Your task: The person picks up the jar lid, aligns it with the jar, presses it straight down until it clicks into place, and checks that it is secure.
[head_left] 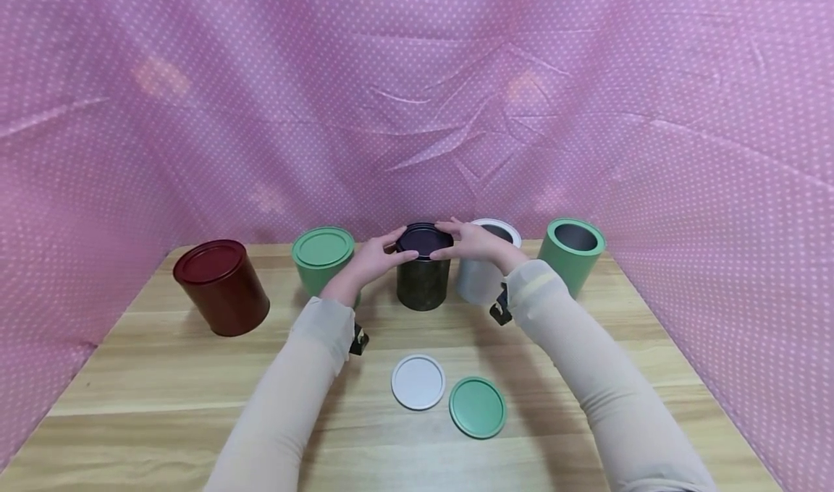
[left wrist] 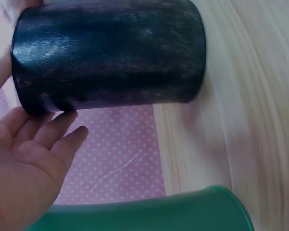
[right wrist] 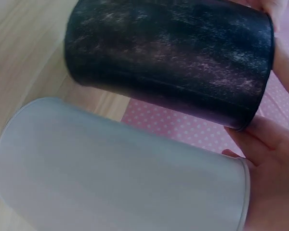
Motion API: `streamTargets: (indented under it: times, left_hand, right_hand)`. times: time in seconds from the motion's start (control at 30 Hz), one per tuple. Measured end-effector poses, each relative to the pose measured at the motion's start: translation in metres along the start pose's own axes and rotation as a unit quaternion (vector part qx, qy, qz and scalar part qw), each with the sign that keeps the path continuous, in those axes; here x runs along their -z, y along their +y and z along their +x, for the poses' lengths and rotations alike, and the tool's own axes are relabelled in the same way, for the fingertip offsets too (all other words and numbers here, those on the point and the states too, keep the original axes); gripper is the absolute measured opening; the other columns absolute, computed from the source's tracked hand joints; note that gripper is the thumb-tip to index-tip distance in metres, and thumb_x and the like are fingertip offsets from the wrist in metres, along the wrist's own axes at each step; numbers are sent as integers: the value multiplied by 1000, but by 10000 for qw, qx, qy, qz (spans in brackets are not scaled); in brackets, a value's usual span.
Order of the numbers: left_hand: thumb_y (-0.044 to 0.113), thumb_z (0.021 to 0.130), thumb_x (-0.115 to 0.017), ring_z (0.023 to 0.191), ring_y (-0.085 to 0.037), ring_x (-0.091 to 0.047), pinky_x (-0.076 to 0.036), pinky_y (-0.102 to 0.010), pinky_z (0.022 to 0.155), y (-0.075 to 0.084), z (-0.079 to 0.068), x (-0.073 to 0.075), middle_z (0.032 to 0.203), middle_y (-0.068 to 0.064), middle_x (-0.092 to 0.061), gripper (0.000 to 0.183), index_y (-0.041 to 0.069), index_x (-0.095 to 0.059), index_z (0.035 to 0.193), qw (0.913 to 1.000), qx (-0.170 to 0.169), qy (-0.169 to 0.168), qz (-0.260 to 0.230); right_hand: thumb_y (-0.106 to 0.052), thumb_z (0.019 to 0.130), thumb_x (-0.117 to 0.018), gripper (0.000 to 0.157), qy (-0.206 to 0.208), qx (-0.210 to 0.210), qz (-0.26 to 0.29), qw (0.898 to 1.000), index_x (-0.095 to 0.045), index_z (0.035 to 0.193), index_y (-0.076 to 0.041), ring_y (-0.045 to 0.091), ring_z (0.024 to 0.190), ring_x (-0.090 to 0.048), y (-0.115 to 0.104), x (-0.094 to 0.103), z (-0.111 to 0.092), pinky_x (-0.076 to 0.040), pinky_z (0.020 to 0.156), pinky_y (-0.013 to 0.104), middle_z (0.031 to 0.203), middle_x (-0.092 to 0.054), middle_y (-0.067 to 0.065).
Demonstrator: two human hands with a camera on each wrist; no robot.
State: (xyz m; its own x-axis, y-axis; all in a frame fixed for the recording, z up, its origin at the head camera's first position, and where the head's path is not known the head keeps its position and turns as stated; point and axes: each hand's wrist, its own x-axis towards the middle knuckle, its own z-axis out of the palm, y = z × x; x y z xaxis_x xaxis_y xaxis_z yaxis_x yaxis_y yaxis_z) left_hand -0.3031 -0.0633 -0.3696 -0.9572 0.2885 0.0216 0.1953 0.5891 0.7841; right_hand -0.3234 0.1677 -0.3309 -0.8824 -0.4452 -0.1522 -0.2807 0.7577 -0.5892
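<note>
A black canister [head_left: 422, 286] with a mottled dark wall stands upright at the back middle of the table. Its black lid [head_left: 425, 241] sits on top. My left hand [head_left: 374, 262] holds the lid's left edge, thumb at the front and fingers at the back. From the other side my right hand [head_left: 478, 244] holds the right edge in the same way. In the left wrist view the left fingers [left wrist: 55, 131] touch the canister's top rim. A white canister [right wrist: 120, 168], open at the top, stands close beside the right hand.
A green canister [head_left: 323, 249] with its lid on stands left of the black one, and a dark red lidded canister [head_left: 224, 289] farther left. An open green canister [head_left: 573, 260] is at right. A white lid [head_left: 418, 382] and a green lid [head_left: 478, 407] lie in front. Pink dotted cloth [head_left: 417, 116] surrounds the table.
</note>
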Motion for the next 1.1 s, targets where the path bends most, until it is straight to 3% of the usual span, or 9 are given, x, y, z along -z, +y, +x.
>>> streamTargets:
  times: [0.17,0.5,1.1]
  left_hand:
    - [42,89,-66,138,-33,-41,-33,-42,115,-2,1,4,154,-15,-34,75,16,-34,151,9999,23,54,-144]
    - [43,91,-64,143,-30,-33,-31,-42,116,-3,0,-2,157,-11,-30,76,15,-30,153,9998,-6,-170,-94]
    - [45,89,-66,139,-31,-39,-33,-44,115,-2,11,9,154,-13,-36,75,17,-35,151,9996,26,-175,229]
  right_hand:
    - [-48,86,-68,77,5,10,2,10000,-35,151,-24,34,149,-14,-3,1,3,-16,120,52,162,-14,13]
    - [-50,86,-67,78,11,40,183,9998,-33,152,-25,30,149,-14,8,-6,-3,-16,120,53,163,-15,5]
    - [-48,86,-68,77,77,41,155,9998,-34,151,-24,22,151,-12,3,-2,6,-13,121,49,162,-20,1]
